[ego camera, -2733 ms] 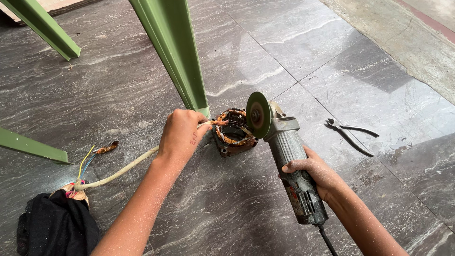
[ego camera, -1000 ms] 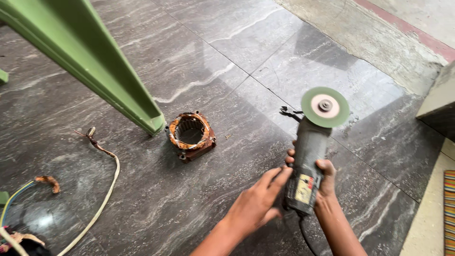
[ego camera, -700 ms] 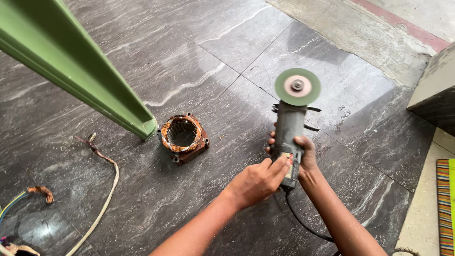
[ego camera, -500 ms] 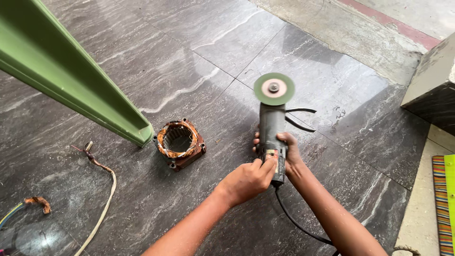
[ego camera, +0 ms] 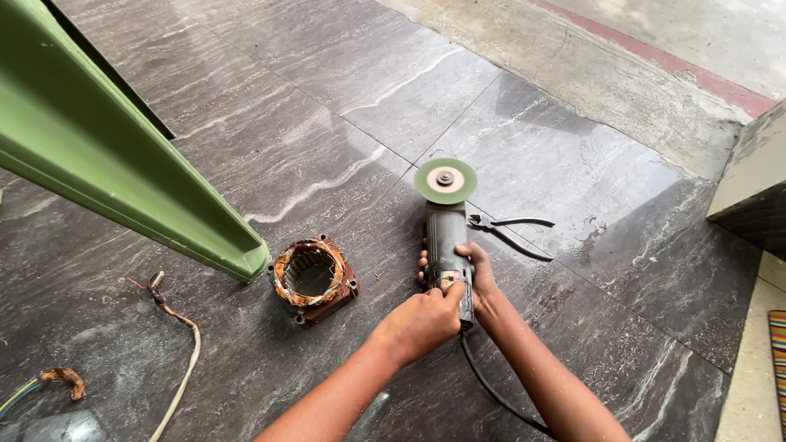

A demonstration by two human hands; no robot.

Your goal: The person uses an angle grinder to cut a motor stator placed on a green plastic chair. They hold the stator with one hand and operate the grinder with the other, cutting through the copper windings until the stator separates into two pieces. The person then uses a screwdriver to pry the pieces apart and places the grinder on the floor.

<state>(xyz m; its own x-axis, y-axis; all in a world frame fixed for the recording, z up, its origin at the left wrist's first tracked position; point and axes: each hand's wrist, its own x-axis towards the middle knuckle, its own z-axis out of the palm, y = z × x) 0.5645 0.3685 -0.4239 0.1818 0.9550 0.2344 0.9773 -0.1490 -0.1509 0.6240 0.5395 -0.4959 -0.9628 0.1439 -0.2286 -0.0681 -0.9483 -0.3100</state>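
Grinder position: the angle grinder [ego camera: 446, 237] is held on the floor [ego camera: 246, 131], its disc beyond both hands.
Right hand [ego camera: 479, 274]: closed around the body.
Left hand [ego camera: 419, 323]: fingers pressed on the rear.
Grinder look: grey body, green disc [ego camera: 445, 181], black cord [ego camera: 499, 397].

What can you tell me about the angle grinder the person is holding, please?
The angle grinder has a dark grey-green body and a round green disc facing up, pointing away from the person. A black cable trails from its rear. The right hand wraps its body; the left hand touches its rear end. Pliers lie just right.
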